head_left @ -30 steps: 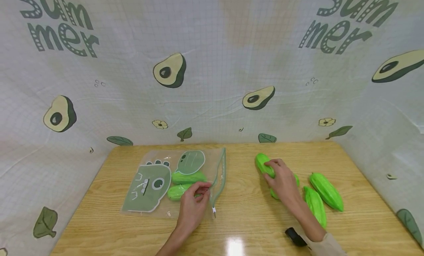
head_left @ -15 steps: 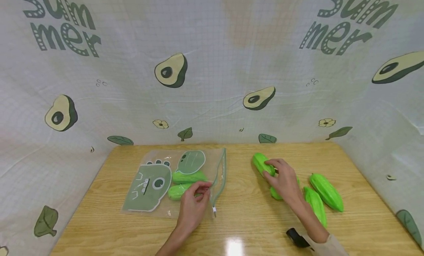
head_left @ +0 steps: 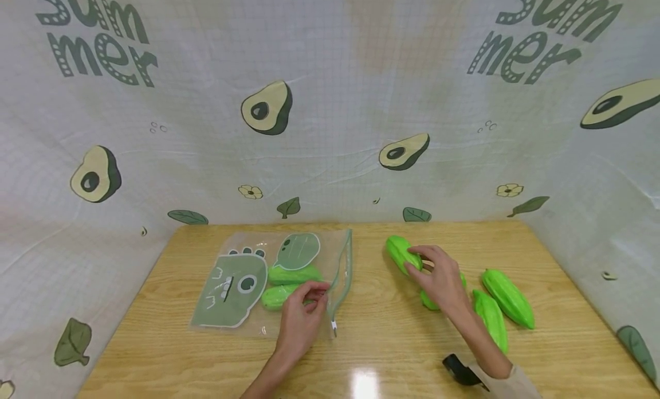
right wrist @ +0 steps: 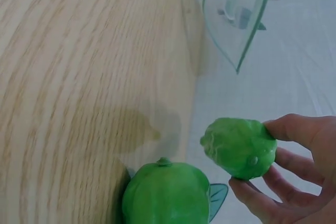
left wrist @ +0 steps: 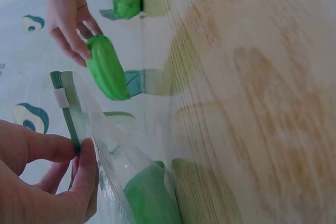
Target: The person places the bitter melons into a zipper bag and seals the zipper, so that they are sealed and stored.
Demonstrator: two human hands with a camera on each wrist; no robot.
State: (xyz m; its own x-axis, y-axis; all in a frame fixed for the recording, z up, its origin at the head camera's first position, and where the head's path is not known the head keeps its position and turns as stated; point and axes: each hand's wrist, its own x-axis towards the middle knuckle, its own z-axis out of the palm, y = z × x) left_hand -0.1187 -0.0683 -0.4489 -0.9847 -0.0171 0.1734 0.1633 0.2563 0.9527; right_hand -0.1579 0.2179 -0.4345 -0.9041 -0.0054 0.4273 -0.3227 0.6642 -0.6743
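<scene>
My right hand (head_left: 444, 281) holds a ribbed green gourd (head_left: 399, 251) between thumb and fingertips. In the left wrist view this gourd (left wrist: 106, 69) hangs clear of the table, its lower end pointing down. A clear zip bag (head_left: 229, 290) printed with a green monster lies on the left of the table, two gourds (head_left: 296, 274) inside it. With thumb and fingers my left hand (head_left: 303, 319) pinches the bag's edge at the green zip strip (left wrist: 68, 111). In the right wrist view the bag's mouth (right wrist: 261, 11) gapes. A white slider (head_left: 333, 325) sits at the strip's near end.
On the right lie two more gourds, a long one (head_left: 507, 298) and a pointed one (head_left: 491, 319). Another gourd (head_left: 429, 301) is partly hidden beneath the right hand. A printed cloth (head_left: 330, 175) rises behind the wooden table (head_left: 381, 353).
My right hand has carried the gourd slightly to the left, away from the other gourds. The left hand stays at the bag's edge.
</scene>
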